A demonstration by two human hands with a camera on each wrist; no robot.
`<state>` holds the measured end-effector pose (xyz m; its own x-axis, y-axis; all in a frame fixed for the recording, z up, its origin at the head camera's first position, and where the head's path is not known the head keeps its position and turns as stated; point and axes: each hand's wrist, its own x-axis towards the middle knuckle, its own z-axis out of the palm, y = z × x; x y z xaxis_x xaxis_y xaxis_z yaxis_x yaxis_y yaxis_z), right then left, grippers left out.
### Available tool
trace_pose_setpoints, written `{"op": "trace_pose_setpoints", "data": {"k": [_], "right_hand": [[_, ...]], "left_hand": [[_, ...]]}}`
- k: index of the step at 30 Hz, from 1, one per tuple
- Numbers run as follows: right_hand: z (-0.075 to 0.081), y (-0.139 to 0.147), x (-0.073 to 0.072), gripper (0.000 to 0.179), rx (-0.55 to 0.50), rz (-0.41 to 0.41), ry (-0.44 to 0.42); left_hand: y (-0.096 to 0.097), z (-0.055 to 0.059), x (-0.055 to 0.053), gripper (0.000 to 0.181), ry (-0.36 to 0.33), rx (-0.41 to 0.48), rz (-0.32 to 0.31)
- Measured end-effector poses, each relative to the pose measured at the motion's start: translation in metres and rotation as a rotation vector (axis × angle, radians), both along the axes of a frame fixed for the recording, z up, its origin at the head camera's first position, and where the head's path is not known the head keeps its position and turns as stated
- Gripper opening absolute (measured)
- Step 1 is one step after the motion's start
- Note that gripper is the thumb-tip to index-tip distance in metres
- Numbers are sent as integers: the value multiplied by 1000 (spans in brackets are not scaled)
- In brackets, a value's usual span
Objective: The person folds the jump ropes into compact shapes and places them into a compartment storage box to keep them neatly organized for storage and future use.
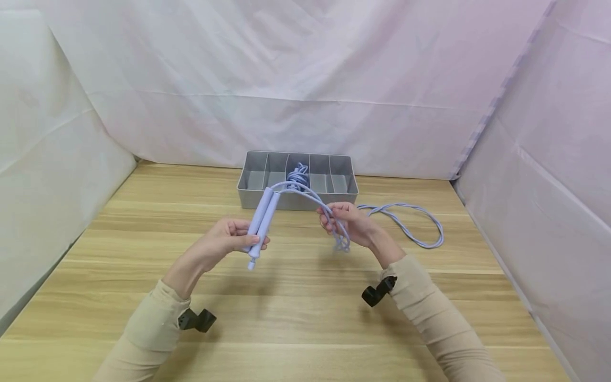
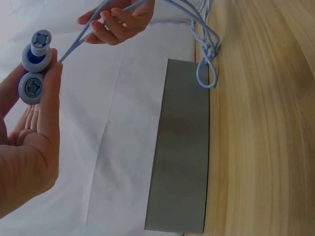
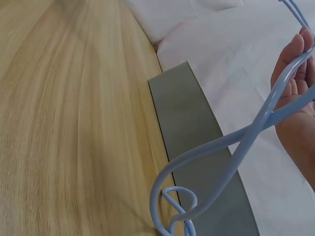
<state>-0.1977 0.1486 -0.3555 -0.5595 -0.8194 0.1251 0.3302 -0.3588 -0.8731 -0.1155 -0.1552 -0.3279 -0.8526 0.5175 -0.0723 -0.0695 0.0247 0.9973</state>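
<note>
lilac handles (image 1: 261,223) gripped by left hand (image 1: 220,243), right hand (image 1: 352,223) pinching rope (image 1: 406,225), end caps (image 2: 33,88) wrist-view only

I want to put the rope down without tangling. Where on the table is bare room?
Bare wood lies left of the tray, toward the left cloth wall, and along the near edge between both sleeves. Right of the tray is crowded: the rope loops there. Another rope bundle fills the tray's middle compartment.

Divided tray (image 1: 248,197) sits far on the worktop (image 1: 305,318); rope (image 1: 406,225) trails right of it, handles (image 1: 261,223) near-left.
</note>
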Motion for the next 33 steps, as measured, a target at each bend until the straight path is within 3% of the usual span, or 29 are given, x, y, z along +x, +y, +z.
{"op": "trace_pose_setpoints", "data": {"k": [9, 16, 22, 27, 30, 33], "right_hand": [[1, 9, 5, 22, 147, -86, 11], [-4, 17, 5, 22, 293, -143, 104], [-5, 14, 12, 16, 467, -282, 188], [-9, 1, 22, 12, 558, -313, 270], [-11, -7, 28, 15, 619, -329, 429], [-9, -15, 36, 16, 717, -363, 745]], "left_hand": [[-6, -3, -2, 20, -69, 40, 110], [-8, -9, -7, 19, -94, 142, 124], [-3, -15, -12, 35, -113, 151, 141], [10, -22, -19, 23, -126, 195, 152], [19, -25, -22, 23, -133, 182, 178], [26, -25, -23, 33, -129, 107, 220]]}}
